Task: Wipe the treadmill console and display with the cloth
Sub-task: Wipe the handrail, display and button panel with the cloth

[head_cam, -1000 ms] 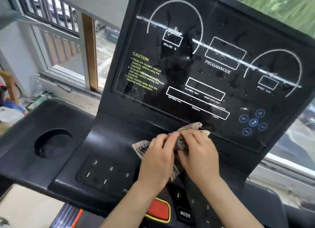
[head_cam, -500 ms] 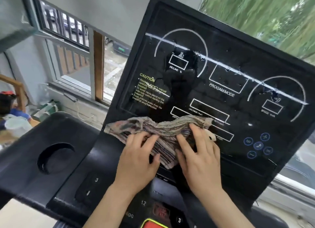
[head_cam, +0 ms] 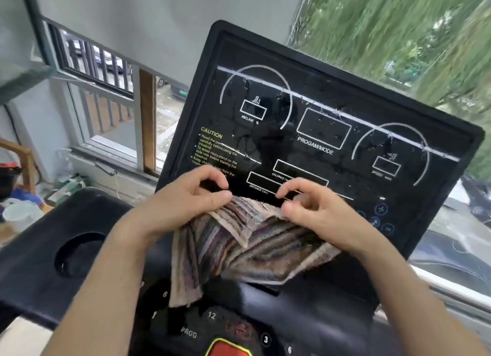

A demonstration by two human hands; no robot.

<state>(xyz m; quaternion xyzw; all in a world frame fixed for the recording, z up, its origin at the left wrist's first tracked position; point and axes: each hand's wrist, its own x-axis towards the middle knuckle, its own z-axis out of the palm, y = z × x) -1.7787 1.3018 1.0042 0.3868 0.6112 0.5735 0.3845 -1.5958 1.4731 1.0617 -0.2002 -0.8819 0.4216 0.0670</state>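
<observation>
- The striped cloth (head_cam: 247, 246) hangs crumpled in front of the lower edge of the display (head_cam: 318, 132), over the keypad of the console (head_cam: 305, 302).
- Its lower left corner comes down beside the key marked 6.
- The left hand (head_cam: 186, 198) pinches the upper edge of the cloth with the thumb, and the fingers are curled above it.
- The right hand (head_cam: 316, 209) grips the same upper edge just beside it, with curled fingers too.
- Above the hands, most of the display is uncovered up to its top edge and shows drops and a light streak.
- The blue buttons (head_cam: 377, 220) sit near the lower right corner of the display, beside the right hand.
- A red button (head_cam: 228, 349) is at the near edge of the console.
- The round cup holder (head_cam: 79, 252) is in the left wing of the console; its inside is dark, so I cannot tell what it contains.
</observation>
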